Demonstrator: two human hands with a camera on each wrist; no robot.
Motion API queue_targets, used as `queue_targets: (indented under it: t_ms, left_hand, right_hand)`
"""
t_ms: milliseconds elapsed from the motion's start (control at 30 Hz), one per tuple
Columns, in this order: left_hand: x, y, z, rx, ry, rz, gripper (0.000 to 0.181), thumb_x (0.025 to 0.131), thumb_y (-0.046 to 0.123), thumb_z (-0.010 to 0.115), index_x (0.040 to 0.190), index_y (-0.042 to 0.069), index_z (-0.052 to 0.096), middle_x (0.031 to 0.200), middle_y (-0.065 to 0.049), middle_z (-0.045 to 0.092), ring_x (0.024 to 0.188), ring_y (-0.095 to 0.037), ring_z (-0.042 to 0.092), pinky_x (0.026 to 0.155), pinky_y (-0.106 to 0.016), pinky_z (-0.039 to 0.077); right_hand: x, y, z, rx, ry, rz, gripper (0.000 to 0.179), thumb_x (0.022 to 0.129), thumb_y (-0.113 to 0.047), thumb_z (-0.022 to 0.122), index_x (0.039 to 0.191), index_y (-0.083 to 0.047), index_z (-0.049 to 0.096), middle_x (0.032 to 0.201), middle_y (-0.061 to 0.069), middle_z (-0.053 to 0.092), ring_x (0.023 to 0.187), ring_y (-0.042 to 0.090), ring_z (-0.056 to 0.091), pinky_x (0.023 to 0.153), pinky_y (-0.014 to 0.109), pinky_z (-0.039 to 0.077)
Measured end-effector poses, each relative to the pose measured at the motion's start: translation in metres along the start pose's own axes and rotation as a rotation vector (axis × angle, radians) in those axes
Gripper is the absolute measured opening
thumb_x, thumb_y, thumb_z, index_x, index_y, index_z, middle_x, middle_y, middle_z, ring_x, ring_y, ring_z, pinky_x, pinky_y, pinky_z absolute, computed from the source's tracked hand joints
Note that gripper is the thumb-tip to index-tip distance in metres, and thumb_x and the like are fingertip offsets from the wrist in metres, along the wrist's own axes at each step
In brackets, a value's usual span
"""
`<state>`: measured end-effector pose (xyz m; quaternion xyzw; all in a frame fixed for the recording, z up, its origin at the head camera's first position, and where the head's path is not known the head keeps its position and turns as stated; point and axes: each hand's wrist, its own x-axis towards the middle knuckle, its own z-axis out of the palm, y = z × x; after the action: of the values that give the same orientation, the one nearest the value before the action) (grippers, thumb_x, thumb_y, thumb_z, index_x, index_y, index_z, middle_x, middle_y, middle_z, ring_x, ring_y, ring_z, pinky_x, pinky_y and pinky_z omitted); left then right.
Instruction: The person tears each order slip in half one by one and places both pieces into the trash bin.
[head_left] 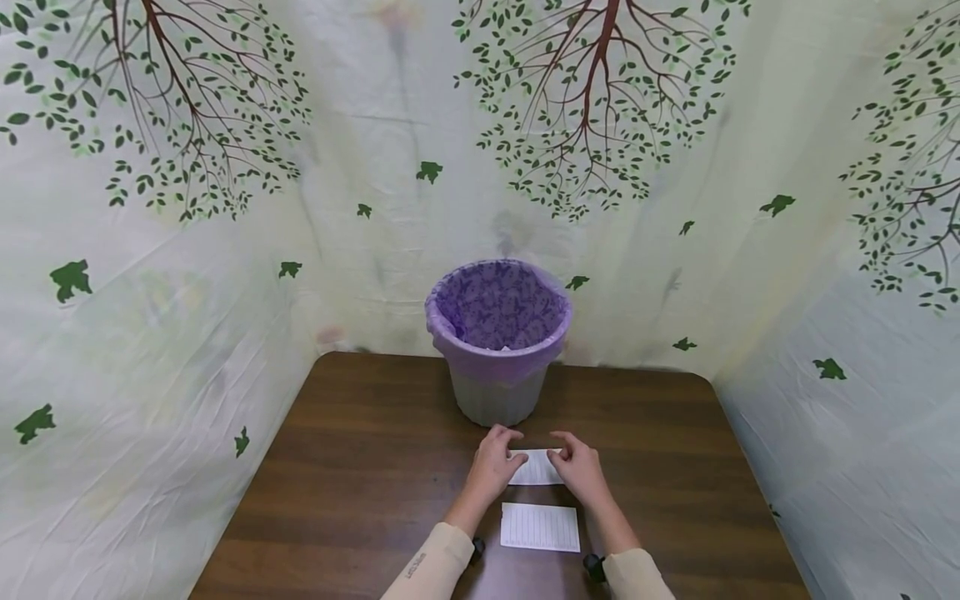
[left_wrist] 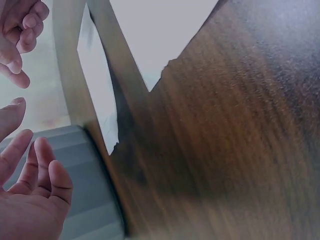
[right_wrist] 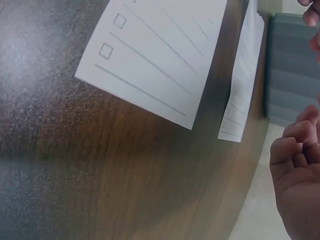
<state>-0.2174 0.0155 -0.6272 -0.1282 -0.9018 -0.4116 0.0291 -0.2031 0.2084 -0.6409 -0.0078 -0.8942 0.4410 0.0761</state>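
My left hand (head_left: 491, 462) and right hand (head_left: 582, 472) hover apart over the far lined paper slip (head_left: 535, 469), one at each end. Fingers and thumbs are loosely bent, and nothing is held between them. In the left wrist view the left hand (left_wrist: 35, 195) shows its fingers spread from the thumb, above the table. A second lined paper slip (head_left: 540, 527) lies flat nearer to me, between the forearms. Small checkboxes and a column of lines mark this near slip (right_wrist: 160, 60) in the right wrist view. Both slips have a ragged torn end in the left wrist view.
Just beyond the hands stands a grey bin (head_left: 498, 400) with a purple liner (head_left: 497, 362) folded over its rim. Bits of white show inside it. The brown wooden table (head_left: 360, 467) is enclosed by a pale curtain (head_left: 360, 283) printed with trees and leaves.
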Motion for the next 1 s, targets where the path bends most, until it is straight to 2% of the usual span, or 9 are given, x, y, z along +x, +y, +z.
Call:
queue_targets:
  t_ms: [400,700,800,1000]
  left_hand:
    - [0.002,-0.012,0.016,0.019,-0.045,-0.057,0.036,0.09,0.015,0.083,0.124,0.006,0.075,0.121,-0.008,0.067,0.079,-0.008,0.056,0.07,-0.026,0.051]
    - [0.004,-0.013,0.026,0.042,-0.04,-0.063,0.035,0.089,0.014,0.084,0.122,0.006,0.076,0.121,-0.008,0.067,0.081,-0.011,0.06,0.073,-0.028,0.054]
    - [0.004,-0.013,0.03,0.069,-0.037,-0.052,0.035,0.088,0.013,0.085,0.121,0.004,0.076,0.122,-0.01,0.067,0.084,-0.017,0.065,0.077,-0.033,0.057]
    - [0.002,-0.012,0.038,0.125,-0.047,-0.035,0.038,0.087,0.012,0.086,0.122,0.002,0.075,0.122,-0.012,0.067,0.106,-0.032,0.071,0.093,-0.046,0.06]
  right_hand:
    - [0.005,0.01,0.006,-0.009,-0.088,0.049,0.04,0.092,-0.01,0.076,0.131,-0.002,0.07,0.068,-0.001,0.059,0.058,0.007,0.048,0.056,0.023,0.04]
    - [0.006,0.014,0.011,-0.017,-0.095,0.047,0.042,0.09,-0.009,0.075,0.131,0.0,0.07,0.067,0.0,0.059,0.057,0.008,0.049,0.054,0.024,0.04]
    - [0.006,0.018,0.014,-0.036,-0.105,0.053,0.044,0.089,-0.009,0.075,0.132,0.001,0.069,0.066,-0.001,0.059,0.057,0.008,0.049,0.054,0.024,0.04]
    - [0.006,0.022,0.018,-0.061,-0.131,0.074,0.047,0.089,-0.01,0.076,0.134,0.004,0.068,0.067,0.0,0.06,0.059,0.01,0.051,0.056,0.026,0.042]
